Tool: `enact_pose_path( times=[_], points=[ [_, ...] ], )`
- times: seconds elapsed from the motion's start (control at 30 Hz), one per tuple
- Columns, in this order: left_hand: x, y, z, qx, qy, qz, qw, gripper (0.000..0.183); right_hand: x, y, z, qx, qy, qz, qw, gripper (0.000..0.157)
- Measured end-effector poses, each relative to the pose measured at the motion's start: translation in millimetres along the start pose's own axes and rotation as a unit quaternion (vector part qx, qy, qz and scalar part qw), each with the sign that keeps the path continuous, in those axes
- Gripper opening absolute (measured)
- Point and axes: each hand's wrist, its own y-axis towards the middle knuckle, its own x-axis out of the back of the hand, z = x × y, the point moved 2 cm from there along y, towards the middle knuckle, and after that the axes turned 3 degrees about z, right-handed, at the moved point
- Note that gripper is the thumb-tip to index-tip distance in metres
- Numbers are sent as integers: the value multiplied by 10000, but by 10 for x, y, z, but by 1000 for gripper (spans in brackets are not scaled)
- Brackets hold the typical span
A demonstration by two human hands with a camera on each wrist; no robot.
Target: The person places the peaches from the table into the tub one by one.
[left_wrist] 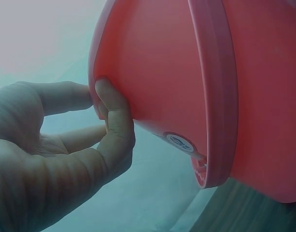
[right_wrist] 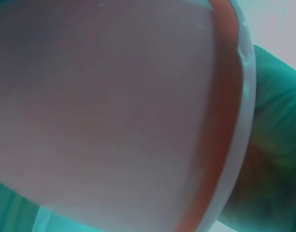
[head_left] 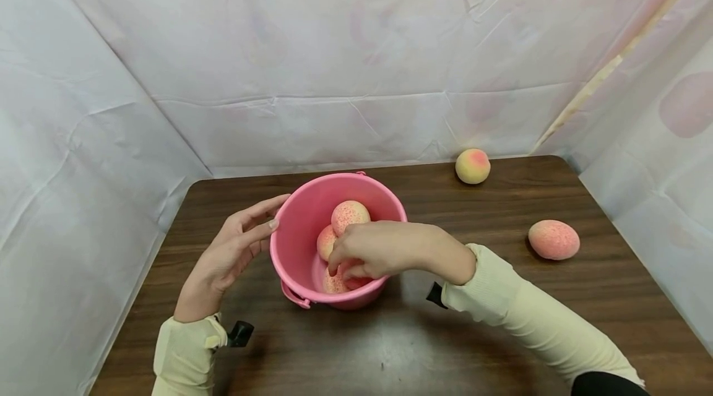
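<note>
Cream-sleeved left hand (head_left: 236, 247), fingers apart, touches pink plastic bucket (head_left: 301, 213) at 10 o'clock; speckled pink-cream balls (head_left: 350, 215) inside; right hand (head_left: 384, 250) over them, can't tell grip; round yellow-pink ball (head_left: 473, 166) 2 o'clock, pink oval ball (head_left: 554, 239) 3 o'clock.

no legible wording in any view, just one small oval label (left_wrist: 180, 143) on the pink bucket (left_wrist: 155, 72), seen in the left wrist view, greyish with pale marks resembling lettering, too small and blurred to read
</note>
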Motion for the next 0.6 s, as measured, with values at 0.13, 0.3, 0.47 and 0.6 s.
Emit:
enact_pose_path(
  times=[0.13, 0.3, 0.47, 0.6],
  points=[
    [7, -4, 6, -62, 27, 55, 10000, 49, 1, -34, 10, -106, -256, -302, 9992, 16],
    [0, -7, 1, 20, 48, 11, 10000, 49, -3, -81, 24, -117, -816, -887, 9926, 20],
    [4, -9, -20, 95, 84, 7, 9999, 49, 26, -130, 41, -16, -1317, -1873, 9734, 18],
    [5, -10, -17, 54, 55, 17, 10000, 49, 55, -189, 37, -169, -1506, -2453, 9575, 16]
  ],
)
